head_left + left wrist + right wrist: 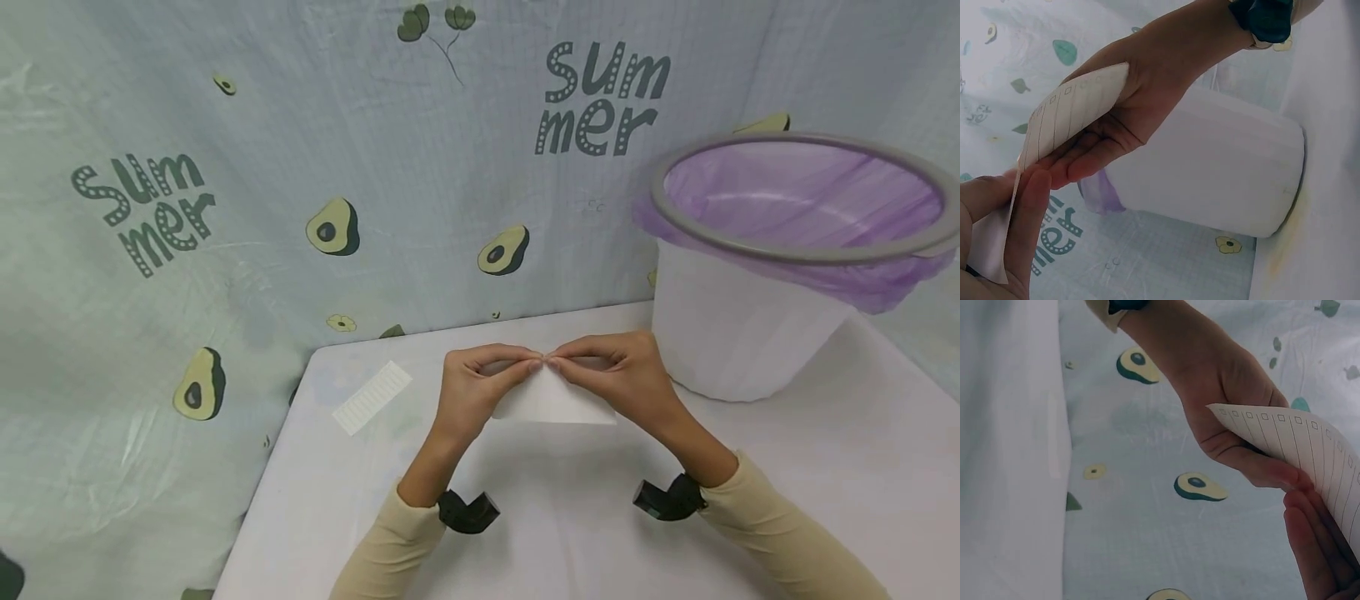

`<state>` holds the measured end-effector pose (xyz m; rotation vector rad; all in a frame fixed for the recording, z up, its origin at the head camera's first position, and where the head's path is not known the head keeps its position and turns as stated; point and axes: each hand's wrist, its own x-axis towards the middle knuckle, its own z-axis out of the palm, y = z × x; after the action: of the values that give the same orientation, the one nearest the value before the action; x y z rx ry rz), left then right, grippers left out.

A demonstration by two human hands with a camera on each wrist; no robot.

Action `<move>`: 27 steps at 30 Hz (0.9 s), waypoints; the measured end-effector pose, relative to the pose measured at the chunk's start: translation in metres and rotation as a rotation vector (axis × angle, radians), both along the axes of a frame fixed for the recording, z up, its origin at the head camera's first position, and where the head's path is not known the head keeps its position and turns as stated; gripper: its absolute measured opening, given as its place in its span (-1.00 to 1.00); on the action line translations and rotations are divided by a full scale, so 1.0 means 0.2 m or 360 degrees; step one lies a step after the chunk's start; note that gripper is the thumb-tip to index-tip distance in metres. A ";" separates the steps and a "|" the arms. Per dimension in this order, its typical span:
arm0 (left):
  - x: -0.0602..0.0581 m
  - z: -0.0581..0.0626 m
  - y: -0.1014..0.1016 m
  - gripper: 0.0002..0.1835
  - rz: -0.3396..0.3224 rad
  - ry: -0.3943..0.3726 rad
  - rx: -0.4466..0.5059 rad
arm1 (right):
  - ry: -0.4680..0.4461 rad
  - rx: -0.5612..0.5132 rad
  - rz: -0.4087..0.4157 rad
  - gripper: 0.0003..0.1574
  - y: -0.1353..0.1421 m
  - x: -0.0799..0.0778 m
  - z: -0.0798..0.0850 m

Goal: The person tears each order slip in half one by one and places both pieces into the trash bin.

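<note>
A sheet of checklist paper (pixel 555 403) is held up off the white table between both hands. My left hand (pixel 468 393) pinches its top edge near the middle between thumb and fingers. Right beside it, my right hand (pixel 633 379) pinches the same edge, the two sets of fingertips almost touching. In the left wrist view the paper (pixel 1069 119) bends and shows ruled lines with a row of small square boxes. The right wrist view shows the same boxes along the paper's edge (pixel 1282 419). Whether the paper is torn at the pinch is hidden by the fingers.
To the right stands a white bin (pixel 738 325) with a grey rim and a purple bag liner (pixel 802 192). A lined paper strip (pixel 372 397) lies flat on the table's left. Behind the table (pixel 570 517) hangs a printed curtain (pixel 420 167) with avocados and lettering.
</note>
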<state>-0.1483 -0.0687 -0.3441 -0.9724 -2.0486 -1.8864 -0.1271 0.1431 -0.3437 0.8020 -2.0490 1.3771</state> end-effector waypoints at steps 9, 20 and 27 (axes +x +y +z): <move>0.00 0.00 0.01 -0.87 0.0034 -0.0010 -0.0060 | 0.0096 0.0080 -0.0050 -0.81 0.02 0.00 0.01; 0.00 0.03 0.02 -0.84 -0.0003 0.0165 -0.0097 | 0.0000 0.0174 0.0055 -0.77 0.08 -0.01 0.04; -0.02 0.05 0.03 -0.87 -0.0042 0.0265 -0.0082 | -0.0009 0.0176 0.0084 -0.76 0.09 -0.02 0.06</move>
<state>-0.1514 -0.0633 -0.3350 -1.1329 -2.0058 -1.7093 -0.1314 0.1604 -0.3323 0.9055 -2.1376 1.3044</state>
